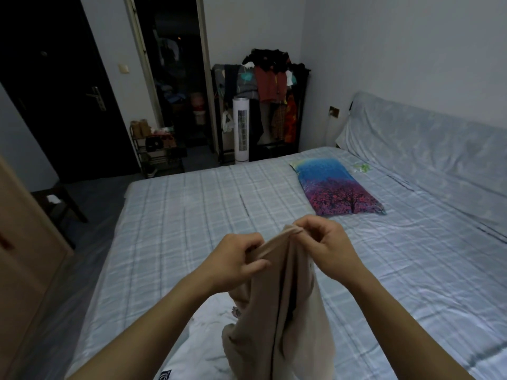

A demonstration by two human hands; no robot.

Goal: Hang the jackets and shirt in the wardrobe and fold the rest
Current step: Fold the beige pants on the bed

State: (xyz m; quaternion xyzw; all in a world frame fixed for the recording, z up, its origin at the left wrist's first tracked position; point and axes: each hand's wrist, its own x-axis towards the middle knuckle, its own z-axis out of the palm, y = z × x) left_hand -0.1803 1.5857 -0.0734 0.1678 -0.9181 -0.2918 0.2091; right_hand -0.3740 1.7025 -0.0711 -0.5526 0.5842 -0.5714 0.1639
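Observation:
A beige garment (pixel 277 311) hangs over the near part of the bed, held up by its top edge. My left hand (pixel 236 259) pinches that edge on the left side. My right hand (pixel 321 242) pinches it a little higher on the right. A dark line runs down the cloth's middle. Under the garment a white piece of clothing (pixel 203 338) lies flat on the bed, with a dark printed mark near the bottom edge of the view.
The bed (pixel 178 215) has a light blue checked sheet, with a blue and pink tree-print pillow (pixel 337 187) on it. A rack of hanging clothes (pixel 263 86) and a white tower fan (pixel 241 130) stand by the far wall. A wooden door (pixel 16 242) stands at the left.

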